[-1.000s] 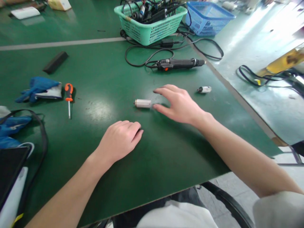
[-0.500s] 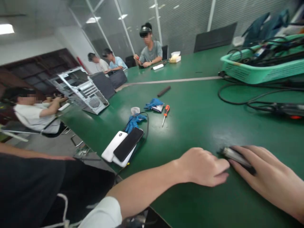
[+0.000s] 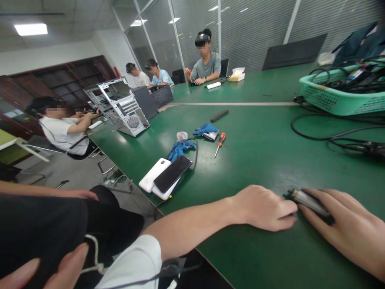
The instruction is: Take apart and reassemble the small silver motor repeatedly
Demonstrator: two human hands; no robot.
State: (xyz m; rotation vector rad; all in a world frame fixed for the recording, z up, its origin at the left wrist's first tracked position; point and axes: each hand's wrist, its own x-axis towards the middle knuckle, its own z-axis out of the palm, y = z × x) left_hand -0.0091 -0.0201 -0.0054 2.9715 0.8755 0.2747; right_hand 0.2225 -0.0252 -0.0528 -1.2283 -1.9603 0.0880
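Note:
My right hand [image 3: 345, 224] rests low over the green table [image 3: 255, 160], wrapped around a small oblong part [image 3: 309, 200] with a grey metallic body and dark ends. What kind of part it is I cannot make out. Just left of the part's near end is my left hand [image 3: 267, 208], closed with thumb and fingers pressed together. Anything within those fingers is hidden. An orange-and-black screwdriver [image 3: 220, 143] lies farther up the table, apart from both hands.
Phones [image 3: 173, 174], blue gloves [image 3: 180, 149] and a dark bar [image 3: 219, 116] lie on the table. A computer case frame [image 3: 132, 108] stands at the left, a green basket of cables [image 3: 337, 96] at the right. Beside me, someone's fingers [image 3: 70, 265] show at lower left; several people sit beyond.
The view has swung left, so the table's objects appear farther right. Fingers of a person beside me have come into view at lower left. My hands keep nearly the same pose.

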